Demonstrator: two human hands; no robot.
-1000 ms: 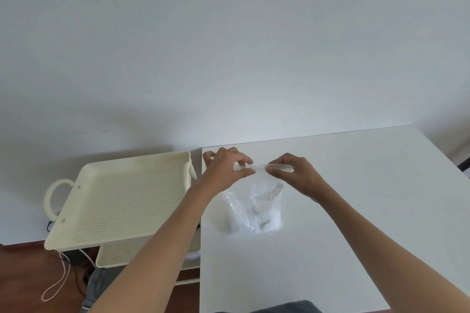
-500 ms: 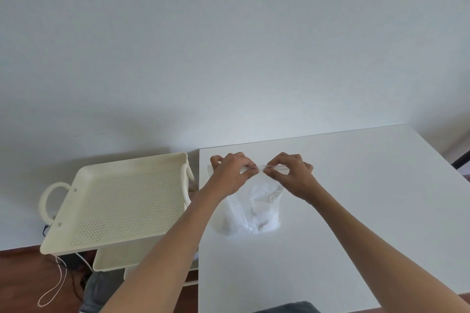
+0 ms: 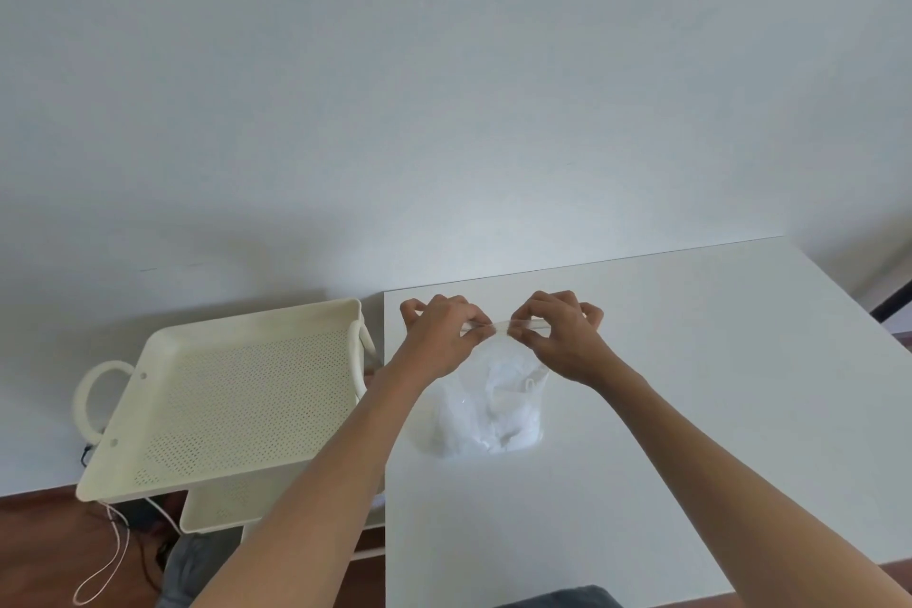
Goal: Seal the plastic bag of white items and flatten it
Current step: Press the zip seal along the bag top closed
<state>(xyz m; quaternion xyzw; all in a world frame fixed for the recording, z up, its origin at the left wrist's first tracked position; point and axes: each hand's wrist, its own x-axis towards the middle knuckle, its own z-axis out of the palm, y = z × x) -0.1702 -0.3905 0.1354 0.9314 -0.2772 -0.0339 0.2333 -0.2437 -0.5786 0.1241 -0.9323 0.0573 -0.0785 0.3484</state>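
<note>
A clear plastic bag (image 3: 488, 415) holding crumpled white items stands upright on the white table (image 3: 691, 385), near its left edge. Its top strip runs level between my two hands. My left hand (image 3: 444, 336) pinches the strip's left part between thumb and fingers. My right hand (image 3: 557, 336) pinches the strip just to the right, and the two sets of fingertips nearly meet at the middle. The bag's lower half rests on the table and bulges with the white items.
A cream perforated tray cart (image 3: 222, 400) with looped handles stands left of the table, a lower shelf beneath it. A white cord (image 3: 113, 563) trails on the dark wooden floor. A plain wall runs behind the table.
My right hand has slid left along the bag's top strip toward my left hand, closing the gap between the fingertips. The bag has stayed in place.
</note>
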